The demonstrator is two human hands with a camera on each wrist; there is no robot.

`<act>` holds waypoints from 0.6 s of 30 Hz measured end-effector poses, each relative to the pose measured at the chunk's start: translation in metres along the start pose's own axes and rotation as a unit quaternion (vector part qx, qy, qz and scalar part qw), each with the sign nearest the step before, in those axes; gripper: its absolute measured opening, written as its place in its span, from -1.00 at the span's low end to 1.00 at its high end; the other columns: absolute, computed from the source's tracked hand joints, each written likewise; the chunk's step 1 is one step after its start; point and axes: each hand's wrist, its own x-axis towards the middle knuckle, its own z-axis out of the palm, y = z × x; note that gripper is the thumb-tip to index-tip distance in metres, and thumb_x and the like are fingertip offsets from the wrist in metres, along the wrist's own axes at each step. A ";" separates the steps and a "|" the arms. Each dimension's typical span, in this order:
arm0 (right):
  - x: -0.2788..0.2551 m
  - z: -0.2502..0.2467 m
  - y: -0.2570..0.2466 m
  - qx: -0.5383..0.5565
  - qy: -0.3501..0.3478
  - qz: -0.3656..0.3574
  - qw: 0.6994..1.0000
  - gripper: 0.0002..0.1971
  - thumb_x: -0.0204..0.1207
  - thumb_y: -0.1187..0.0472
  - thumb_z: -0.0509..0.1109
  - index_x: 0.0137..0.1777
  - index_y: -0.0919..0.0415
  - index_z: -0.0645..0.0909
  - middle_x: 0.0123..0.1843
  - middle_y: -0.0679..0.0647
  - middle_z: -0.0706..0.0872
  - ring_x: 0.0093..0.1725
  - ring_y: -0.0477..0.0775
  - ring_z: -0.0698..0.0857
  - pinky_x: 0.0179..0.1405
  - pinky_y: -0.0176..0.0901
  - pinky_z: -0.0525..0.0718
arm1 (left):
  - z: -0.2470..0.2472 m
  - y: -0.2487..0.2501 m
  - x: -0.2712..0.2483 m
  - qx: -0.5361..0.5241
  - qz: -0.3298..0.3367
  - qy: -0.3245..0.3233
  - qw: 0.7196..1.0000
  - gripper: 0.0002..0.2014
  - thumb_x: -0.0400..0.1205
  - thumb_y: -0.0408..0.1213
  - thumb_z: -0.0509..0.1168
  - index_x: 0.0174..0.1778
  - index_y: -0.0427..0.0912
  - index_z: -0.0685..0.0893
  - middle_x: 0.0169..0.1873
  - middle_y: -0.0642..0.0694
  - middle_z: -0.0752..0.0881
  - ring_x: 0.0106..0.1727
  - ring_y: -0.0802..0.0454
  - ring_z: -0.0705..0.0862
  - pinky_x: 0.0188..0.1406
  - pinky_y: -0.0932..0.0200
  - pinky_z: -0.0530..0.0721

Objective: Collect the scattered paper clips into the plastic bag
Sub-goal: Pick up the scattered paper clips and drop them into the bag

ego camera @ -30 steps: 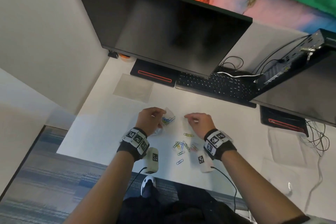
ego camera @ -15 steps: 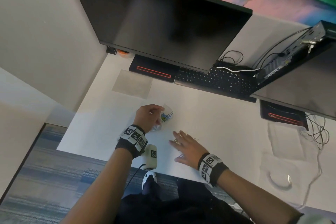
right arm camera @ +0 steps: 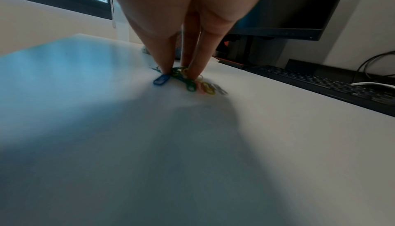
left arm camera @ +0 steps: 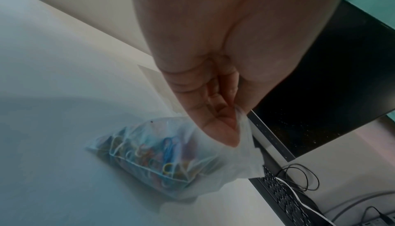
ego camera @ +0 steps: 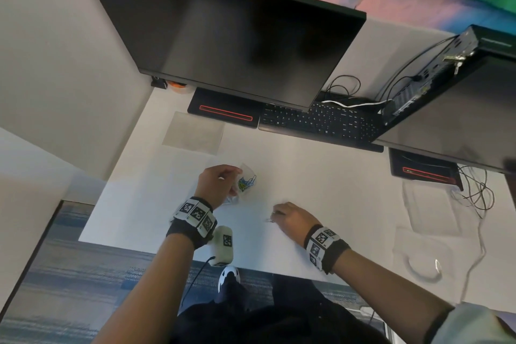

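A small clear plastic bag (ego camera: 247, 183) with several coloured paper clips inside hangs just over the white desk (ego camera: 321, 190). My left hand (ego camera: 216, 186) pinches its crumpled top. In the left wrist view the bag (left arm camera: 160, 153) sags below the pinching left hand (left arm camera: 233, 128). To the right and nearer me, my right hand (ego camera: 287, 216) arches over the desk. In the right wrist view, my right hand (right arm camera: 183, 70) has its fingertips drawn together on a small heap of blue, green and yellow paper clips (right arm camera: 189, 83) that lies on the desk. One paper clip (ego camera: 269, 220) peeks out by the fingers.
A large dark monitor (ego camera: 237, 36) and a black keyboard (ego camera: 321, 123) stand at the back. A second screen (ego camera: 460, 120) and loose cables (ego camera: 474, 193) are at the right, with clear plastic sheets (ego camera: 418, 254) below them. A grey square mat (ego camera: 192, 132) lies back left.
My right hand left the bag, dropped onto the scattered clips with spread fingers, then drew its fingers together and bunched the clips. The left hand kept holding the bag.
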 end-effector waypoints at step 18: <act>0.029 -0.090 0.009 0.630 0.117 0.361 0.678 -0.85 0.32 0.46 0.60 -0.12 0.31 0.79 -0.18 0.20 0.83 -0.16 0.08 0.82 -0.12 -0.24 0.78 | 0.026 0.008 -0.002 0.002 -0.016 -0.013 1.000 -0.85 0.68 -0.32 0.31 -0.06 -0.14 0.81 -0.49 -0.07 0.75 -0.49 0.02 0.73 -0.33 0.21 0.73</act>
